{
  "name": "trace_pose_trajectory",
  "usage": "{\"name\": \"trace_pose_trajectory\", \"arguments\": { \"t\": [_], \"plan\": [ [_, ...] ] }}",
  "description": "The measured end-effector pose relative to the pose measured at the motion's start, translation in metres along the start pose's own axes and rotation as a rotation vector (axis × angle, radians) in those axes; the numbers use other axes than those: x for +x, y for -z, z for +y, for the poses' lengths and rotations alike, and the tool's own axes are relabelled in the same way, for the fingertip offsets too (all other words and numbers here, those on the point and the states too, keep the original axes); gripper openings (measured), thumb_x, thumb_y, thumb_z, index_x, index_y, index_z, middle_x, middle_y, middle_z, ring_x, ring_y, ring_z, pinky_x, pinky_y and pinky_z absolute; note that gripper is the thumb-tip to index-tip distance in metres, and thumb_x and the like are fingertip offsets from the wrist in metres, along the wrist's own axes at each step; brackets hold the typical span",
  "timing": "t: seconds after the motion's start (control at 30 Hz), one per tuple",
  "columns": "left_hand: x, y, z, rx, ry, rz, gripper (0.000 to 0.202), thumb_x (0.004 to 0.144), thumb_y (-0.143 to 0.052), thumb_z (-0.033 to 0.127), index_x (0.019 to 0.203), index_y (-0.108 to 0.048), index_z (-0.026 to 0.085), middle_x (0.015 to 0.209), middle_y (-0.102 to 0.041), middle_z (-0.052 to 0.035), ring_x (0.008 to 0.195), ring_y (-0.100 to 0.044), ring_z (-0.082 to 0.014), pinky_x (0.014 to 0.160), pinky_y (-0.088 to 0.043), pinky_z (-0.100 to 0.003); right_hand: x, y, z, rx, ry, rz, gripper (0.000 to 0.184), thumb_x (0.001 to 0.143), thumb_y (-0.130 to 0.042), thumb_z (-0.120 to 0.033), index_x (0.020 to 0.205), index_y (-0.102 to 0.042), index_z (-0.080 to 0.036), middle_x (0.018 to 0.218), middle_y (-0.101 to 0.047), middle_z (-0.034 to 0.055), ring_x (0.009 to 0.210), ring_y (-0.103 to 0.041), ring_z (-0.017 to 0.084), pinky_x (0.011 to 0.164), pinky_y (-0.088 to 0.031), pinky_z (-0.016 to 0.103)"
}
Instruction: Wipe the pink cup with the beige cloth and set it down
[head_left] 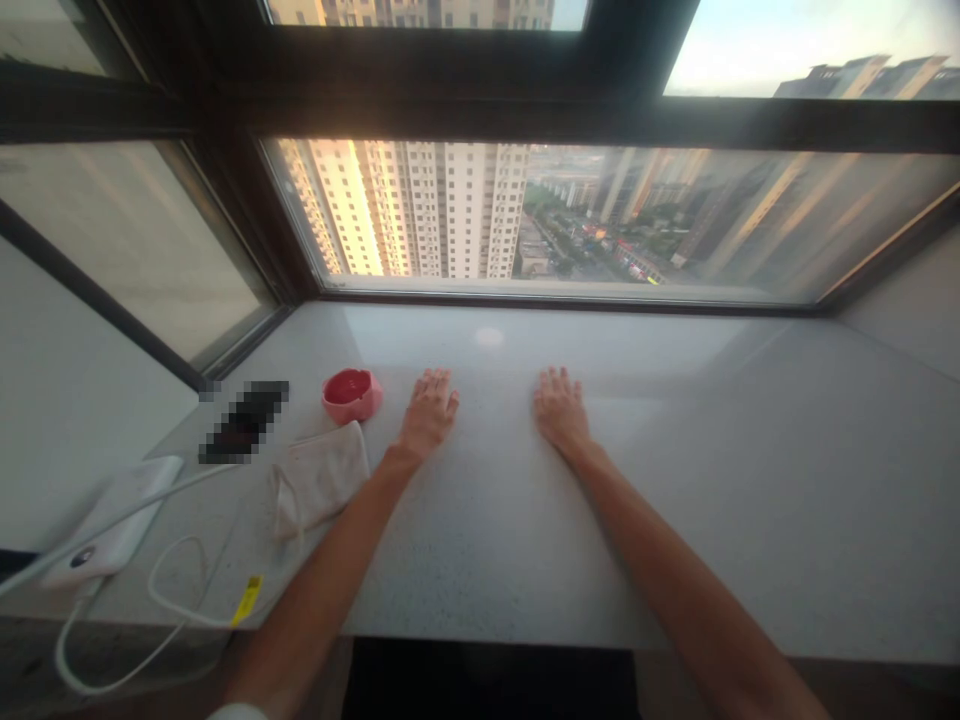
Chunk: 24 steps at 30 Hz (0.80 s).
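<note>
Your left hand point(429, 410) lies palm down on the pale speckled stone sill point(525, 540), fingers spread a little and pointing toward the window point(570, 215), closed on nothing. Your right hand point(559, 408) lies the same way, flat and empty, fingers apart, level with the left and separated from it by a bare strip of sill. Both forearms run back toward the near edge. The pink dish point(351, 394), round with a red inside, stands upright just beside your left hand on its outer side, not touching it. A beige cloth pouch point(319, 480) lies flat nearer you than the dish, close to your left wrist. Left of the dish is a dark flat object point(244, 420), possibly a phone, though pixelation prevents confirmation. At the far left corner a white power bank point(112, 525) rests on the sill, with a white cable point(169, 560) looping off the edge and carrying a yellow tag point(247, 600).
</note>
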<state>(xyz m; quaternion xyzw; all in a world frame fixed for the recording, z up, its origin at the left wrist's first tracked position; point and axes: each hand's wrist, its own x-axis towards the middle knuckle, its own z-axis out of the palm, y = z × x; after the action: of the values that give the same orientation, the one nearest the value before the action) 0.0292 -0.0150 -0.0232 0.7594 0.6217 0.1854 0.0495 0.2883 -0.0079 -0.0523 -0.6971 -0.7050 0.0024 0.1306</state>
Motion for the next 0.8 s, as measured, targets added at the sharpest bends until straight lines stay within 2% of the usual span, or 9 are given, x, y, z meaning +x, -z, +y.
{"name": "trace_pose_trajectory", "arguments": {
  "t": [0.07, 0.13, 0.3, 0.8],
  "plan": [
    [0.006, -0.017, -0.014, 0.060, 0.065, -0.038, 0.063, 0.111, -0.035, 0.033, 0.166, -0.039, 0.003, 0.176, -0.036, -0.0203, 0.167, -0.029, -0.0347, 0.139, -0.021, -0.054, 0.006, -0.001, 0.036, -0.076, -0.078, -0.038, 0.064, 0.112, -0.023, -0.033, 0.167, -0.039, -0.004, 0.178, -0.031, 0.0224, 0.168, -0.021, 0.037, 0.132, -0.021, 0.066],
    [0.006, -0.028, -0.021, 0.127, 0.071, -0.074, 0.065, 0.112, -0.030, 0.037, 0.167, -0.036, 0.003, 0.178, -0.032, -0.0201, 0.168, -0.027, -0.0353, 0.139, -0.016, -0.056, 0.004, -0.006, 0.050, -0.112, -0.071, -0.087, 0.065, 0.113, -0.020, -0.037, 0.170, -0.036, -0.009, 0.179, -0.030, 0.0199, 0.168, -0.022, 0.036, 0.131, -0.020, 0.070],
    [0.002, -0.035, -0.026, 0.205, 0.040, -0.091, 0.067, 0.113, -0.022, 0.040, 0.169, -0.035, 0.007, 0.180, -0.028, -0.0161, 0.169, -0.025, -0.0319, 0.139, -0.016, -0.053, 0.002, -0.016, 0.048, -0.083, -0.056, -0.106, 0.066, 0.113, -0.019, -0.041, 0.171, -0.034, -0.012, 0.180, -0.028, 0.0172, 0.168, -0.022, 0.036, 0.131, -0.017, 0.072],
    [0.002, -0.034, -0.027, 0.207, 0.045, -0.078, 0.067, 0.112, -0.024, 0.041, 0.169, -0.038, 0.008, 0.179, -0.030, -0.0160, 0.168, -0.029, -0.0323, 0.139, -0.018, -0.052, 0.003, -0.014, 0.051, -0.058, -0.050, -0.101, 0.066, 0.113, -0.020, -0.041, 0.170, -0.036, -0.014, 0.180, -0.029, 0.0166, 0.167, -0.023, 0.035, 0.131, -0.017, 0.071]
  ]
}}
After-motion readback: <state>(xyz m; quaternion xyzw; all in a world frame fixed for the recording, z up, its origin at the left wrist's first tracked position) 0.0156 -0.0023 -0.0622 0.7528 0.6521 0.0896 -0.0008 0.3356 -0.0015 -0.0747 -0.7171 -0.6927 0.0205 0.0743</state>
